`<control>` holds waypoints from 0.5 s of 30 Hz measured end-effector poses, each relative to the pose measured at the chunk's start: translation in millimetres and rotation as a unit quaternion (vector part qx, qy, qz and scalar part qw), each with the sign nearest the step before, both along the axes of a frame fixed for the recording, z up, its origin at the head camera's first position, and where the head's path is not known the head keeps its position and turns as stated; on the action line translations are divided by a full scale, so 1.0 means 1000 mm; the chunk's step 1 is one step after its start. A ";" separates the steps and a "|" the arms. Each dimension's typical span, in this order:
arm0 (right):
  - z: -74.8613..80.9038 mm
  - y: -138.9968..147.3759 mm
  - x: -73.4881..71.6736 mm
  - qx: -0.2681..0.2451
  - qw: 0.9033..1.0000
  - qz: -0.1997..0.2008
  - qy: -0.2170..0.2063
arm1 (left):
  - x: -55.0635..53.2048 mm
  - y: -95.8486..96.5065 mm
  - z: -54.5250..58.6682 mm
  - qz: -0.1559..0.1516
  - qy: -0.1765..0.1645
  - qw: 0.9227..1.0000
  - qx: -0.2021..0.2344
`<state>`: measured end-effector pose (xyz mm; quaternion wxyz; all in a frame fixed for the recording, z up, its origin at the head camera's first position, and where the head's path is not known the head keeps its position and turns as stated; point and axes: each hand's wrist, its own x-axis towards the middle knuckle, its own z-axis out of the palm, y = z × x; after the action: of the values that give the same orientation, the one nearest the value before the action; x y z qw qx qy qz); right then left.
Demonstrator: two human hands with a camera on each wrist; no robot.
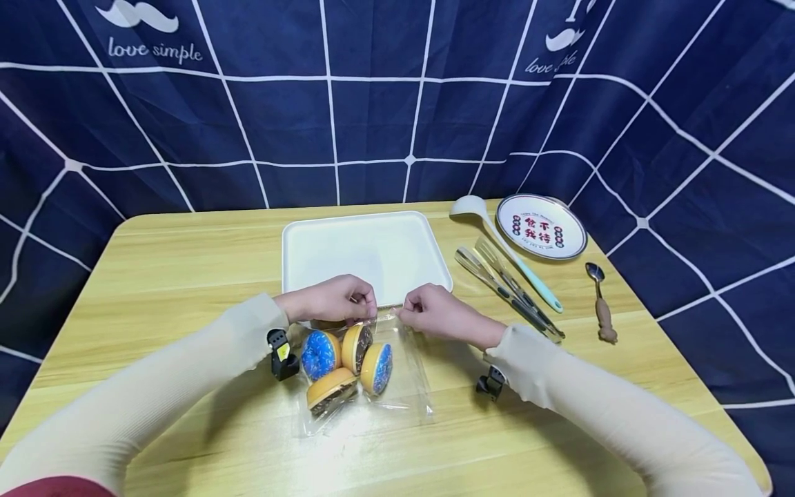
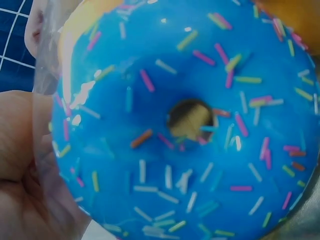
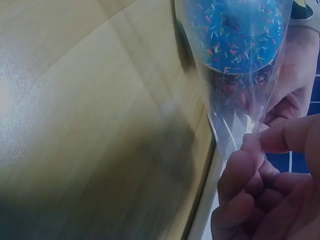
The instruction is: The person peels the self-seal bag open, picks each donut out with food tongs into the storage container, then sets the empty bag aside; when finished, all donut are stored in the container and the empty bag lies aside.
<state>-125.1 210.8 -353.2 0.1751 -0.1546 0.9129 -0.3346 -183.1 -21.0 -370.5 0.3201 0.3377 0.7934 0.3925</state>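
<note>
A clear plastic bag lies on the table with several toy-like doughnuts inside, some blue-topped and some brown-topped, all with sprinkles. My left hand pinches the bag's far edge at its left part. At the right part of that same edge, my right hand pinches the plastic between thumb and fingers. One blue doughnut fills most of the left wrist view, close to the camera. In the right wrist view the thumb and index finger meet on the bag's edge, below another blue doughnut.
Just beyond the hands is a white tray. To the right lie a white ladle with a turquoise handle, metal tongs, a round plate with red lettering, and a small spoon. A blue checked curtain surrounds the table.
</note>
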 end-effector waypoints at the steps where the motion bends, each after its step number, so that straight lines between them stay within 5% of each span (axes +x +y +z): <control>1: 0.000 0.000 0.000 -0.003 1.000 0.001 -0.005 | 0.000 0.000 0.000 -0.001 0.002 1.000 0.001; 15: -0.002 0.020 0.004 -0.062 0.995 0.012 -0.073 | 0.001 -0.001 0.000 -0.011 0.016 1.000 -0.001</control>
<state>-121.3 231.2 -354.7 0.2356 -0.1514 0.8732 -0.3988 -181.8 -21.8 -370.8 0.3122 0.3525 0.7947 0.3829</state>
